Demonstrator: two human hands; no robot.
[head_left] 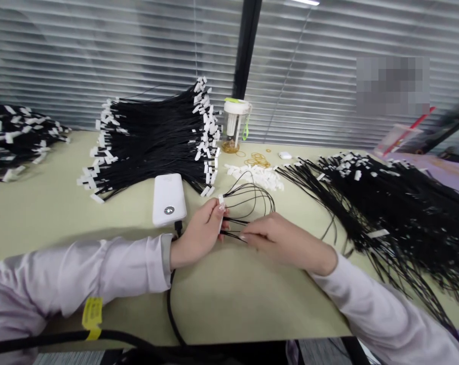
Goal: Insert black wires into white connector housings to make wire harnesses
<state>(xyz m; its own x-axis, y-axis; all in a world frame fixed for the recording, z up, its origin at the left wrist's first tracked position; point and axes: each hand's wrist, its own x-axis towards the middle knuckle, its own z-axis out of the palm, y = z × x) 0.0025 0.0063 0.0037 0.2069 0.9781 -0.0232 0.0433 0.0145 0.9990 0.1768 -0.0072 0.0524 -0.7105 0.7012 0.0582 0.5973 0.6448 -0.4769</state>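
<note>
Near the middle of the table, my left hand [199,234] is closed on a white connector [221,207], pinching it between thumb and fingers. Several thin black wires [255,185] run out of the connector and loop away to the right. My right hand [286,241] is closed too, its thumb and forefinger pinching a black wire close to the connector. Its fingertips partly cover the wire ends. Just beyond both hands lies a pile of loose white connectors [258,176].
A white power bank [169,199] with a plugged-in black cable [171,309] lies left of my left hand. Behind are bundled black wires [157,132], a clear cup [233,126] and rubber bands [258,159]. Another wire heap [396,213] covers the right side.
</note>
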